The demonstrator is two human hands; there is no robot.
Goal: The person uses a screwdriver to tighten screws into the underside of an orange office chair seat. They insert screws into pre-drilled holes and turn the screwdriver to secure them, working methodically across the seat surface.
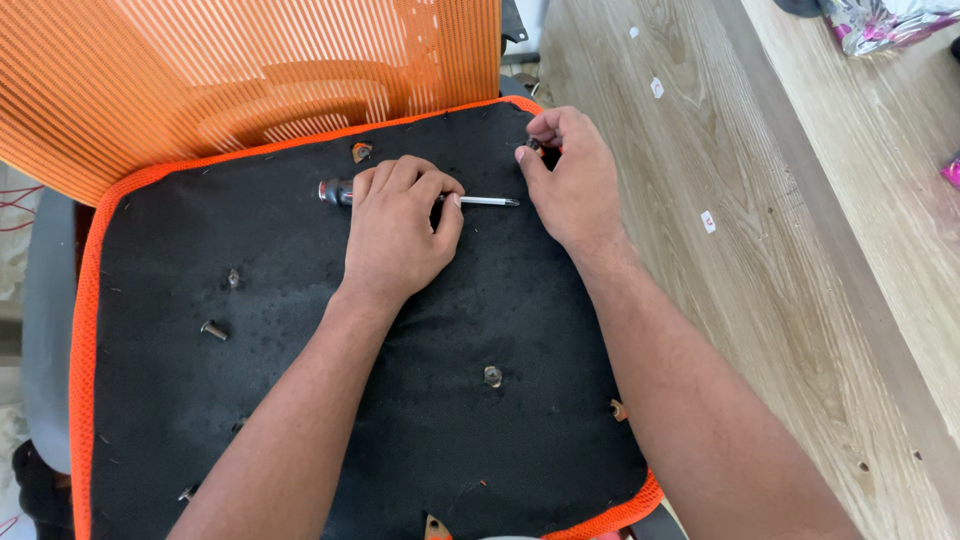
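An upturned chair seat (280, 400) with a black underside and orange rim lies before me. My left hand (400, 225) rests on it, closed around a screwdriver (485, 201) whose shaft points right and whose dark handle end sticks out to the left. My right hand (572, 175) is at the seat's far right corner, pinching a small bolt (534, 145) between thumb and fingers. Several other bolts stand in the black underside, one (214, 329) at the left and one (492, 376) near the middle.
An orange mesh chair back (200, 70) rises behind the seat. A wooden floor (800, 250) with small white scraps lies to the right. A grey part (48, 330) shows at the left edge. Shiny wrapping (880, 20) sits at the top right.
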